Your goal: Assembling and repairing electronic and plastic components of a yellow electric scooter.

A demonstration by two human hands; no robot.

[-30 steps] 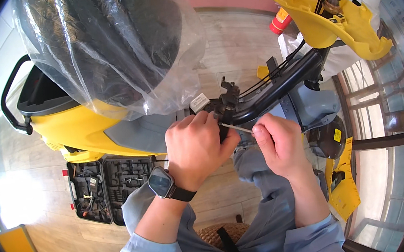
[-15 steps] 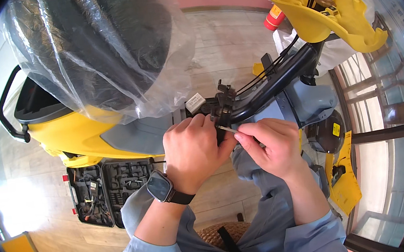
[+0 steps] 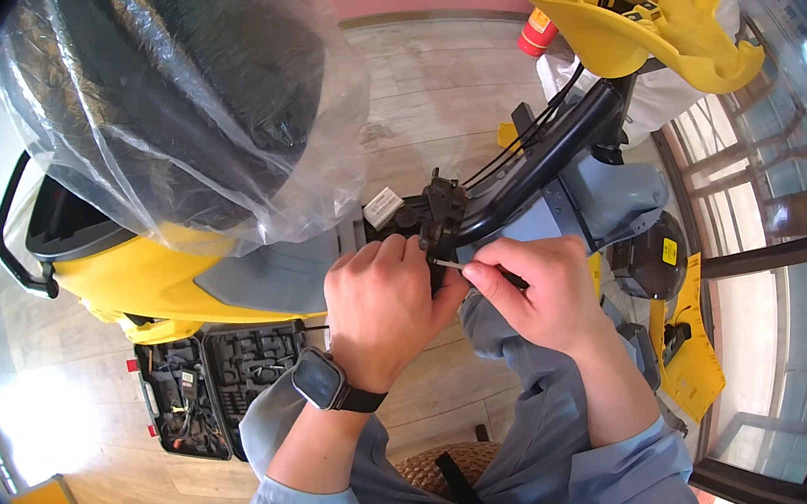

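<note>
In front of me is a partly dismantled yellow scooter with a bent black frame tube (image 3: 540,170). Against the black bracket (image 3: 441,215) at the tube's lower end, my left hand (image 3: 384,300) is closed; its curled fingers hide what they grip. My right hand (image 3: 542,293) pinches a slim tool that looks like a screwdriver (image 3: 448,264). Its metal shaft points left toward the bracket, and most of its handle is hidden in the hand. A small box-shaped part with a white label (image 3: 382,207) sits just beyond my left hand.
Clear plastic wraps a large dark seat (image 3: 194,106) at the far left, above the yellow body panel (image 3: 144,274). An opened tool case (image 3: 214,391) lies on the floor at left. Yellow front cover (image 3: 612,20), red extinguisher (image 3: 538,32) and glass doors (image 3: 789,356) are on the right.
The tool in my right hand has tilted slightly, its tip now against the bracket's near side. The scooter has shifted a little left in view. Both hands keep their grip.
</note>
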